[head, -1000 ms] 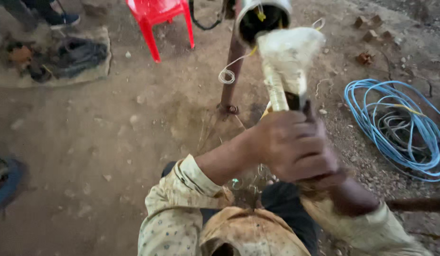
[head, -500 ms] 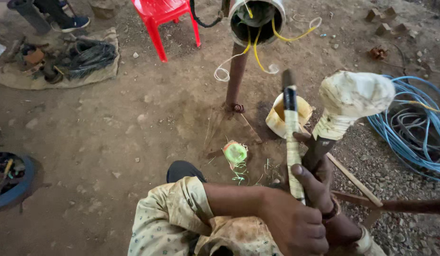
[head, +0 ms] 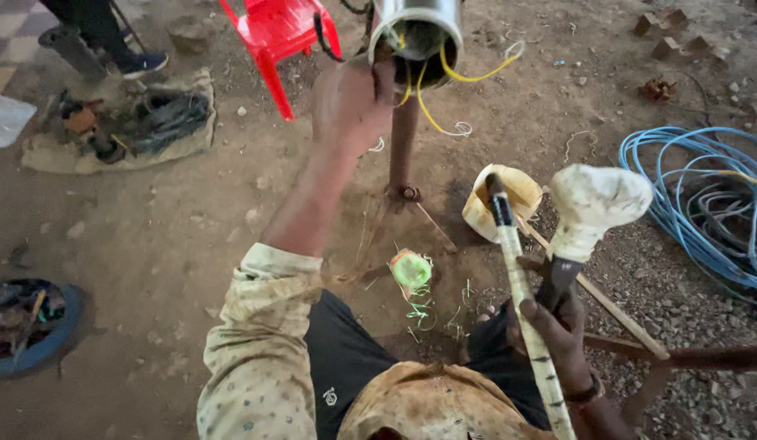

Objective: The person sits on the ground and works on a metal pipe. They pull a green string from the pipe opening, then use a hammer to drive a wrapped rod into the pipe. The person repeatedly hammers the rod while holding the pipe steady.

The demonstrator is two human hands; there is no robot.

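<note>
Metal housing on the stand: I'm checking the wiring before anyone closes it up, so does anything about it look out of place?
Yes. Loose yellow wires spill out of the open end of the metal housing and curl down past the stand, not tucked inside. The left hand is at its rim; the right hand holds a cloth-wrapped tool.

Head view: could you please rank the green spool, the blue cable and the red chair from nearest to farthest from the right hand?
From the right hand:
1. Green spool, on the ground to its left.
2. Blue cable, coiled at the right edge.
3. Red chair, at the top, farthest.
</note>
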